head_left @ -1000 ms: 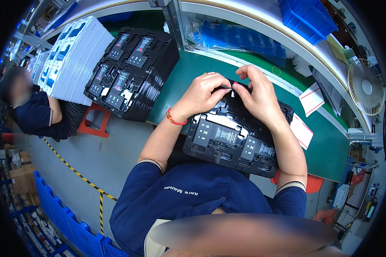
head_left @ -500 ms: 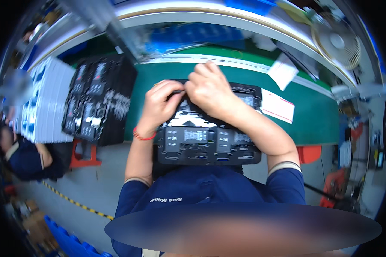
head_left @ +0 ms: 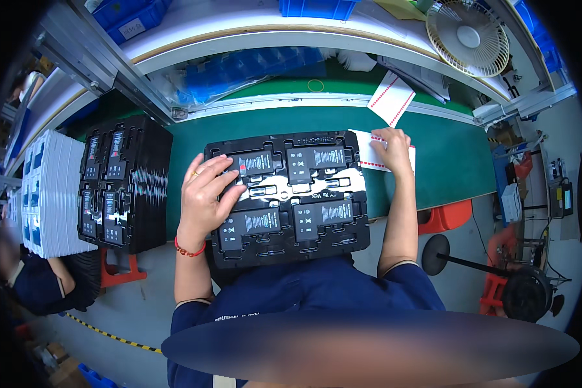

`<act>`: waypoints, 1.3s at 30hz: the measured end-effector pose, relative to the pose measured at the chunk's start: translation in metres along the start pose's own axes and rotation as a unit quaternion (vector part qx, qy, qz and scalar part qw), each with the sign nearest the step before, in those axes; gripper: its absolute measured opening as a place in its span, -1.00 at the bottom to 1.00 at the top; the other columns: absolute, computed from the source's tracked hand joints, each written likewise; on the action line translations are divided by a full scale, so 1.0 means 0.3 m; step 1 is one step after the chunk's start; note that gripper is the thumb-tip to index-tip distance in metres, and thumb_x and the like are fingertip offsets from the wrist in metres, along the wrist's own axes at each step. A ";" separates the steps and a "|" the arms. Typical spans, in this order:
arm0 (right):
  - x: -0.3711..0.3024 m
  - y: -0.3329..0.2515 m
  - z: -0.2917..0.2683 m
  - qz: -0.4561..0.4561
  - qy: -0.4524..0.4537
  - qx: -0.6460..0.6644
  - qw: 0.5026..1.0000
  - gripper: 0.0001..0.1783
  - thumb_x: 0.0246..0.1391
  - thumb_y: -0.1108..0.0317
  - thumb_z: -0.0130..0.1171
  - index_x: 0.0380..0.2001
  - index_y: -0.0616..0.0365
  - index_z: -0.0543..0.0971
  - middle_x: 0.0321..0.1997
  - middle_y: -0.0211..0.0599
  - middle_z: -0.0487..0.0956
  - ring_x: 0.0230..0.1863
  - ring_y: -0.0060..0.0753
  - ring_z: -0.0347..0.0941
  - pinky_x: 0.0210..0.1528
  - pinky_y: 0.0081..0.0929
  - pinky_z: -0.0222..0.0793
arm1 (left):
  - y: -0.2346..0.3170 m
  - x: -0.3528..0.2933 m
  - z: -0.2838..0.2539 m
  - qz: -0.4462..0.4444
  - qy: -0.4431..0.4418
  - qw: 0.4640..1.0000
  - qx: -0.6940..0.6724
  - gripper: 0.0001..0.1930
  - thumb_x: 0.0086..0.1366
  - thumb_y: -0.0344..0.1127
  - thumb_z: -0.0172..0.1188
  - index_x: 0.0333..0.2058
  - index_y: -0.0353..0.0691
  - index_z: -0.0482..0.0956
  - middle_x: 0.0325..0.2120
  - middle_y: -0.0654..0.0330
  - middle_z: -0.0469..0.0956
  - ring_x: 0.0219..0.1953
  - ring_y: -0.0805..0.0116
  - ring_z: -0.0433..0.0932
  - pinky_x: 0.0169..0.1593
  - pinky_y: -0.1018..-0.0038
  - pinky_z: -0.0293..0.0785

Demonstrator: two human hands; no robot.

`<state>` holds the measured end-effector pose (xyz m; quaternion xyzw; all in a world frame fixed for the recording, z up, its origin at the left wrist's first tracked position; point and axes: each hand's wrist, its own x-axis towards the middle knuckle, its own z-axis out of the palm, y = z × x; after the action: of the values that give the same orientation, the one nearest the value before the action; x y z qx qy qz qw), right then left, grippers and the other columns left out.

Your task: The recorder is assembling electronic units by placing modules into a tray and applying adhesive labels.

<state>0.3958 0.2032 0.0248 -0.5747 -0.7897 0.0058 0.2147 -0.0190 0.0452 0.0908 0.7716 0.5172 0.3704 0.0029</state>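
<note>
A black plastic tray (head_left: 284, 255) lies before me, holding several flat black batteries, among them an upper right battery (head_left: 317, 163). My left hand (head_left: 207, 187) rests on the tray's left edge, fingers spread, fingertips at the upper left battery (head_left: 255, 163). A small red dot sticker (head_left: 243, 167) shows on that battery by the fingertips. Beyond the tray's right edge, my right hand (head_left: 394, 150) is over a white sheet of red dot stickers (head_left: 370, 159). Its thumb and forefinger are apart and bent toward the sheet, which the hand partly covers.
To the left stand a tall stack of black trays (head_left: 150, 187) and a stack of white trays (head_left: 61, 194). Another sticker sheet (head_left: 392, 98) lies at the back right of the green table (head_left: 449, 155). A fan (head_left: 469, 37) stands on the shelf. Another person sits at far left.
Both hands were together, fingers pinched, over the tray's upper left. My right hand has moved right to the sticker sheet; my left hand has spread onto the tray. The view has shifted.
</note>
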 end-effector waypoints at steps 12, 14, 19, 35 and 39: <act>0.029 0.004 -0.036 0.020 -0.080 0.006 0.997 -0.66 -0.15 0.42 0.43 -0.19 0.05 0.73 -0.12 -0.27 0.65 0.00 -0.18 0.43 0.21 -0.21 0.13 | 0.013 0.000 -0.004 -0.052 0.020 0.998 -0.004 -0.80 0.08 -0.39 0.39 -0.30 -0.31 0.70 -0.12 0.01 0.63 0.08 -0.09 0.51 0.12 0.15 0.44; 0.054 -0.002 -0.057 0.041 -0.137 -0.004 0.990 -0.67 -0.16 0.43 0.43 -0.21 0.05 0.73 -0.17 -0.28 0.67 0.00 -0.21 0.44 0.22 -0.22 0.13 | 0.014 0.002 -0.001 -0.051 0.023 0.998 -0.007 -0.81 0.08 -0.40 0.39 -0.30 -0.32 0.70 -0.13 0.01 0.63 0.08 -0.10 0.51 0.12 0.15 0.43; 0.070 0.008 -0.060 0.012 -0.159 -0.001 0.987 -0.74 -0.15 0.44 0.42 -0.28 0.08 0.71 -0.24 -0.26 0.67 -0.04 -0.22 0.45 0.21 -0.24 0.12 | 0.012 0.001 -0.001 -0.055 0.032 0.998 -0.015 -0.81 0.08 -0.41 0.38 -0.31 -0.32 0.70 -0.13 0.00 0.63 0.08 -0.08 0.51 0.12 0.16 0.43; 0.057 0.020 -0.020 -0.036 -0.119 -0.003 0.992 -0.89 -0.14 0.45 0.36 -0.46 0.07 0.64 -0.38 -0.28 0.63 -0.14 -0.18 0.46 0.13 -0.20 0.17 | 0.003 -0.045 -0.024 -0.055 0.062 0.996 -0.015 -0.81 0.04 -0.45 0.39 -0.31 -0.33 0.69 -0.14 0.00 0.63 0.06 -0.07 0.54 0.09 0.18 0.46; 0.015 0.031 0.020 -0.128 0.012 -0.016 0.992 -0.94 -0.15 0.55 0.24 -0.56 0.16 0.57 -0.38 -0.18 0.57 -0.23 -0.08 0.47 -0.13 -0.18 0.34 | 0.041 -0.064 -0.104 -0.025 0.017 0.997 -0.071 -0.72 -0.07 -0.44 0.44 -0.29 -0.27 0.69 -0.12 0.04 0.63 0.06 -0.06 0.53 0.09 0.17 0.45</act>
<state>0.4011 0.2117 0.0186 -0.4722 -0.8542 -0.0415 0.2140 -0.0308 0.0123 0.1072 0.7498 0.5091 0.4186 0.0583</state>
